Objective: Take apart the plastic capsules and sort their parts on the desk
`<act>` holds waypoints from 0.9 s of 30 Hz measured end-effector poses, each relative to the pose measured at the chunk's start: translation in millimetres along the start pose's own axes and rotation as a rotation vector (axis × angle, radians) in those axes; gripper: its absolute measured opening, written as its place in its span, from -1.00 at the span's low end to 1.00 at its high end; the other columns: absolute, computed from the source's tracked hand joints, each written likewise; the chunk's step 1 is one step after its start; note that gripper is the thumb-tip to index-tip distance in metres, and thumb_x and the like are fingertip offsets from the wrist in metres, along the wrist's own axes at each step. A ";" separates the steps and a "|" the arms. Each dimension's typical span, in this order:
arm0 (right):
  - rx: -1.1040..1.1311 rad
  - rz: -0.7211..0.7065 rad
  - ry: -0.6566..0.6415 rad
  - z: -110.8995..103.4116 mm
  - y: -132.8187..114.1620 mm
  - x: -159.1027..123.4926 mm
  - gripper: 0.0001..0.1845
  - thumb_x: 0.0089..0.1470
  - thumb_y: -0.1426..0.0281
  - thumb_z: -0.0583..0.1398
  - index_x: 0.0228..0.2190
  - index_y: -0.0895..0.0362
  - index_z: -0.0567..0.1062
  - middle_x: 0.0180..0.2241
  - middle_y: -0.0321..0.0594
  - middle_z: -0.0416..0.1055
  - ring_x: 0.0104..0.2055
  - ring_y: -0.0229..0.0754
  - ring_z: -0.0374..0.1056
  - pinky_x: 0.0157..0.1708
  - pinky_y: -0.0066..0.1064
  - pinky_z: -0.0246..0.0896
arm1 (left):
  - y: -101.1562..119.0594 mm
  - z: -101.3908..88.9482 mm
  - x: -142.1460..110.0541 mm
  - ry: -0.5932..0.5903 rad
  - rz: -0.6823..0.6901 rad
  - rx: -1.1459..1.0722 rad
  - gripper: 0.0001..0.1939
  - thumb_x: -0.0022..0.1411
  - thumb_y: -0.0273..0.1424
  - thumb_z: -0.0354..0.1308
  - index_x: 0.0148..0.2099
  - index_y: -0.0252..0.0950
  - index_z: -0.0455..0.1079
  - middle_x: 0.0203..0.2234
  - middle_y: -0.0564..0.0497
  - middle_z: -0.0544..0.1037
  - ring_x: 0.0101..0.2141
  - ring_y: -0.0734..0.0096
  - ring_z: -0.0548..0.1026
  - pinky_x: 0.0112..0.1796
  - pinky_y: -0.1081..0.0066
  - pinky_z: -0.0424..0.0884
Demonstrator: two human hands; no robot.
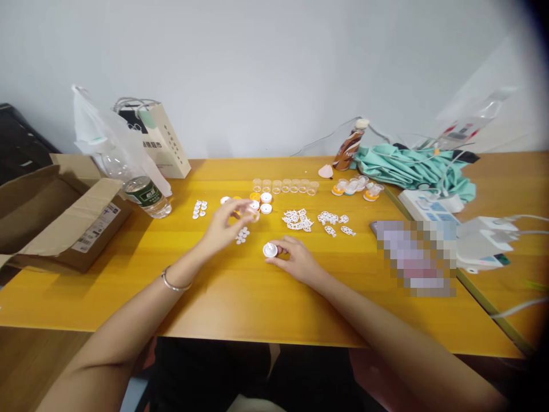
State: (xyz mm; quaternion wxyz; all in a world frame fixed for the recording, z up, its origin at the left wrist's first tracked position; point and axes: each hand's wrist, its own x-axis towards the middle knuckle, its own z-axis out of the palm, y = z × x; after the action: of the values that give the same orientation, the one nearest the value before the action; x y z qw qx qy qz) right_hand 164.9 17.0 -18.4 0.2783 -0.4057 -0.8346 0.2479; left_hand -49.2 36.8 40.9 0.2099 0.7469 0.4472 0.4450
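Note:
My right hand (297,260) grips a small round white plastic piece (270,250) by its side, just above the table; a raised part shows on its top. To the left and farther off, my left hand (227,224) pinches a small clear plastic cup (254,216), partly blurred. Behind the left fingers stand several white and orange round bases (266,198), some hidden by the hand. Small white discs (242,235) lie under the left hand, and more white discs (199,209) lie left of it. Flat white openwork pieces (297,220) are heaped beyond my right hand.
A row of clear cups (285,186) stands at the back, with several assembled clear-and-coloured pieces (357,186) to its right. At left are a cardboard box (98,229) and a water bottle (148,197). A blurred-out phone (414,257), a power strip (433,217) and a green umbrella (412,166) occupy the right.

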 end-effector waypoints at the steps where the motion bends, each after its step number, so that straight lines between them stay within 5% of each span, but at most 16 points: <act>1: -0.001 0.004 -0.002 0.1 0.2 -0.3 -0.74 -0.08 0.25 0.25 -0.31 0.09 0.48 -0.44 -0.25 0.32 -0.35 -0.20 0.24 -0.35 -0.37 0.09 | -7.0 -4.2 10.9 0.041 -0.038 0.053 -0.68 0.14 -0.33 0.10 -0.03 -0.26 0.27 -0.23 -0.05 0.43 -0.23 0.39 0.40 -0.22 0.39 0.34; 8: -0.005 -0.001 0.014 1.2 1.9 -1.8 -0.71 -0.04 0.26 0.21 -0.22 0.07 0.45 -0.40 -0.23 0.33 -0.33 -0.19 0.25 -0.33 -0.36 0.11 | -69.8 -4.2 96.7 -0.047 -0.195 0.337 -0.55 0.00 -0.49 0.14 -0.01 -0.35 0.19 -0.26 -0.07 0.41 -0.28 0.38 0.38 -0.19 0.33 0.31; 15: -0.003 -0.010 0.017 0.8 0.8 -2.6 -0.74 -0.02 0.27 0.20 -0.24 0.08 0.45 -0.40 -0.23 0.32 -0.32 -0.19 0.24 -0.32 -0.37 0.11 | -98.5 13.9 120.1 -0.071 -0.273 0.328 -0.49 -0.08 -0.53 0.18 -0.02 -0.37 0.19 -0.25 -0.10 0.41 -0.31 0.39 0.39 -0.22 0.34 0.32; 20: 0.005 -0.011 0.027 0.5 0.4 -2.8 -0.74 -0.02 0.27 0.20 -0.24 0.08 0.45 -0.40 -0.24 0.31 -0.32 -0.20 0.23 -0.31 -0.38 0.10 | -83.4 9.1 106.1 0.023 -0.207 0.351 -0.54 -0.01 -0.45 0.18 -0.02 -0.37 0.21 -0.10 -0.14 0.35 -0.11 0.26 0.33 -0.11 0.27 0.26; 23: 0.007 -0.015 0.023 -0.1 -0.1 -2.5 -0.75 -0.02 0.28 0.20 -0.25 0.09 0.45 -0.41 -0.24 0.31 -0.33 -0.21 0.23 -0.31 -0.38 0.09 | -50.8 8.7 72.5 0.089 -0.008 0.316 -0.76 0.13 -0.39 0.07 -0.12 -0.33 0.30 -0.18 -0.08 0.41 -0.14 0.30 0.35 -0.15 0.30 0.29; 25: -0.001 -0.019 0.022 -0.5 -0.1 -2.0 -0.75 -0.02 0.29 0.20 -0.25 0.10 0.45 -0.42 -0.24 0.30 -0.33 -0.21 0.23 -0.32 -0.38 0.08 | -24.2 11.3 40.9 -0.009 0.129 0.225 -0.81 0.20 -0.36 0.02 -0.15 -0.31 0.32 -0.24 -0.05 0.43 -0.19 0.35 0.38 -0.16 0.33 0.30; 27: -0.017 -0.028 0.020 -0.7 0.1 -1.6 -0.77 -0.01 0.29 0.20 -0.27 0.10 0.45 -0.44 -0.25 0.29 -0.34 -0.20 0.22 -0.33 -0.38 0.07 | -1.4 16.0 9.5 -0.227 0.236 0.144 -0.81 0.21 -0.36 0.02 -0.14 -0.28 0.34 -0.22 -0.05 0.43 -0.17 0.37 0.37 -0.11 0.33 0.28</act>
State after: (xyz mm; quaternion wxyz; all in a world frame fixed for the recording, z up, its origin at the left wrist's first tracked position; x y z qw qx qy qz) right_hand 166.3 15.9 -18.3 0.2868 -0.3988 -0.8393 0.2329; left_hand -34.3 47.0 36.2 0.1512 0.8528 0.3607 0.3461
